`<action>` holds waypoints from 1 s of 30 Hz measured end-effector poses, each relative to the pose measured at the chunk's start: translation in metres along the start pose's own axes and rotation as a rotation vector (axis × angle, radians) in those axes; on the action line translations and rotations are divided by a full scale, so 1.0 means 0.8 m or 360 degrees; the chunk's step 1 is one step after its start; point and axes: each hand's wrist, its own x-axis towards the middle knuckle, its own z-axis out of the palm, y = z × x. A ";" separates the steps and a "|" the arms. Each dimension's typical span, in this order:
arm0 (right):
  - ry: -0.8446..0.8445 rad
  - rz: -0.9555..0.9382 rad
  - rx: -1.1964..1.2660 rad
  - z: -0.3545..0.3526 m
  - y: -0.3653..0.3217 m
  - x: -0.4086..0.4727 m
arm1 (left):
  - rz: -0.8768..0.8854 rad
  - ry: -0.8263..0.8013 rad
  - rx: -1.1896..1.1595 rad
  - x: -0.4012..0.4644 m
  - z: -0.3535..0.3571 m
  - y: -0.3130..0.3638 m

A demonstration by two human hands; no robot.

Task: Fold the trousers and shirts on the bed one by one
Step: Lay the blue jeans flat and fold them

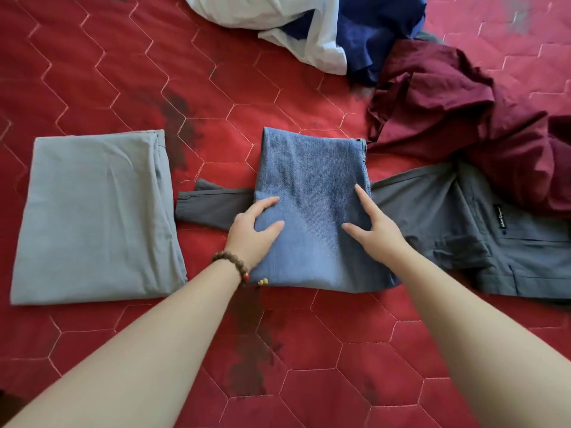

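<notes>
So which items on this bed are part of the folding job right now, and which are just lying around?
In the job:
- folded blue denim trousers, pressed flat by left hand and right hand
- dark grey trousers lying beneath them

Lying about:
- folded light grey garment
- crumpled maroon garment
- white garment
- dark blue garment
- red quilted bedcover

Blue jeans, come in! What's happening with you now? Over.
Left hand and right hand flat on folded blue jeans. Grey trousers trapped underneath. Over.

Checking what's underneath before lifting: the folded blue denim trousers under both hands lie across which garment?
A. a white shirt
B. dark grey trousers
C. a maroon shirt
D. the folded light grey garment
B: the folded blue denim trousers cover the dark grey trousers, which stick out both sides.
</notes>
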 end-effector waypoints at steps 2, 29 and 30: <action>-0.0064 -0.0040 0.0009 -0.005 -0.007 0.000 | 0.0048 -0.0118 -0.0126 0.005 -0.008 0.009; -0.0056 -0.0599 0.0170 0.264 -0.315 -0.058 | 0.0307 0.0447 0.0628 -0.054 -0.397 -0.154; -0.0099 -0.0564 0.0149 0.277 -0.313 -0.055 | 0.0216 0.0384 0.0643 -0.051 -0.397 -0.168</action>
